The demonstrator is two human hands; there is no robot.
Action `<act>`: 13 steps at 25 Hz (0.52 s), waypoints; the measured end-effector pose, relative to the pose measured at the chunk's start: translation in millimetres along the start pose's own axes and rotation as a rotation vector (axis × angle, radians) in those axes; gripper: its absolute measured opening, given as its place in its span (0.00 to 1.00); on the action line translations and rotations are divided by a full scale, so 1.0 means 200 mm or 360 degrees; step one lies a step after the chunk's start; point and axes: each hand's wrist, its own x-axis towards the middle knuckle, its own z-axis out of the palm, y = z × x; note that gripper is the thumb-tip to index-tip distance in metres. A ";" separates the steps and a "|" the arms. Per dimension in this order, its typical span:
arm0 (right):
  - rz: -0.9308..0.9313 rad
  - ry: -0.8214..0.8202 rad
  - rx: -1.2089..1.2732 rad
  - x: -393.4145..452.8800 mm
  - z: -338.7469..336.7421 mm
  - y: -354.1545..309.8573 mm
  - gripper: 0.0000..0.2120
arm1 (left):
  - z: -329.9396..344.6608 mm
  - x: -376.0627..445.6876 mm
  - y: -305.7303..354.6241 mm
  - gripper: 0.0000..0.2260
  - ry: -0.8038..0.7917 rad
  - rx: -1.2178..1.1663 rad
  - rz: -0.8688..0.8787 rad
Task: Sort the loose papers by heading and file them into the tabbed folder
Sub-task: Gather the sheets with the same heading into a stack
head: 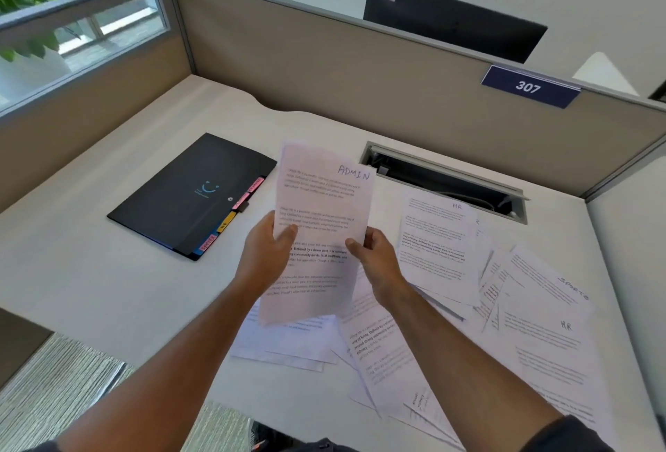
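Observation:
I hold a sheet headed ADMIN (320,199) upright above the desk, with at least one more sheet behind it. My left hand (268,251) grips its left edge and my right hand (376,260) grips its right edge, thumbs on the front. The black tabbed folder (187,196) lies closed on the desk to the left, with pink, yellow and blue tabs along its right edge. Loose papers (443,250) are scattered to the right and below my hands, with headings HR and SPORTS readable on some.
The white desk (108,271) is boxed in by beige partition walls at the back and left. An open cable slot (447,181) sits behind the papers. A sign reading 307 (529,86) hangs on the partition, and a black monitor (454,19) stands beyond it.

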 end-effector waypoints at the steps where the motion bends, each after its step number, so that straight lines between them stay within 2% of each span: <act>1: -0.0028 0.0004 0.0047 0.01 -0.03 -0.02 0.18 | 0.01 0.00 0.04 0.08 -0.0010 0.0013 0.0045; 4: -0.0138 0.0040 0.0130 0.03 -0.12 -0.09 0.23 | 0.03 0.01 0.14 0.06 -0.0050 0.0061 0.0224; 7: -0.0241 0.0008 0.0228 0.02 -0.22 -0.18 0.23 | 0.03 0.03 0.26 0.05 -0.0075 0.0032 0.0398; 13: -0.0451 -0.0005 0.0362 -0.02 -0.40 -0.31 0.25 | 0.11 0.06 0.46 0.04 -0.0103 -0.0081 0.0543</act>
